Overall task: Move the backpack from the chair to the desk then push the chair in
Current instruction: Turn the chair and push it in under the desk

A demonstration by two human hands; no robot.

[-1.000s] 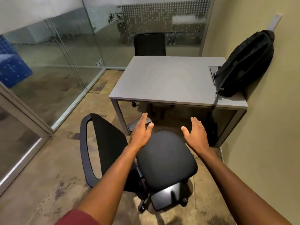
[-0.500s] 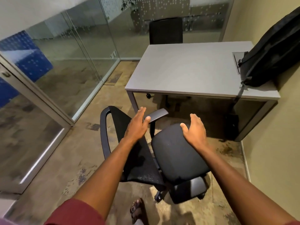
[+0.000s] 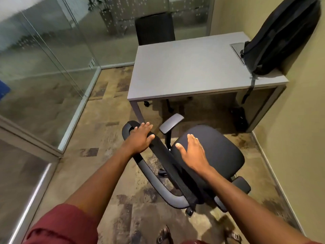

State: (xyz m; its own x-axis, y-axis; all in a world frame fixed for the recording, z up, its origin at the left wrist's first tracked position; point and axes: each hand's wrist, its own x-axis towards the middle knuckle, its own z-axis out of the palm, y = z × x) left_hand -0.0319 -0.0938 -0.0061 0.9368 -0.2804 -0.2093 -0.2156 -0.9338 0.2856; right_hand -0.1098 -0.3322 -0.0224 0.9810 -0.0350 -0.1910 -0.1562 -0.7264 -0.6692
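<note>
The black backpack (image 3: 279,37) stands on the right end of the grey desk (image 3: 190,71), leaning against the wall, one strap hanging over the desk's front edge. The black office chair (image 3: 216,152) stands on the floor in front of the desk, its seat empty and its backrest turned to the left. My left hand (image 3: 140,138) lies on the top edge of the backrest, fingers curled over it. My right hand (image 3: 191,152) rests flat on the left part of the seat, fingers together.
A second black chair (image 3: 154,30) stands behind the desk. Glass partitions (image 3: 52,59) close off the left and back. A beige wall (image 3: 299,138) runs along the right. A dark box (image 3: 239,117) sits under the desk's right end. My sandalled feet (image 3: 163,235) show below.
My left hand has moved from above the armrest onto the backrest's top edge. My right hand has come down flat on the seat. The view has shifted left, and the chair sits further right.
</note>
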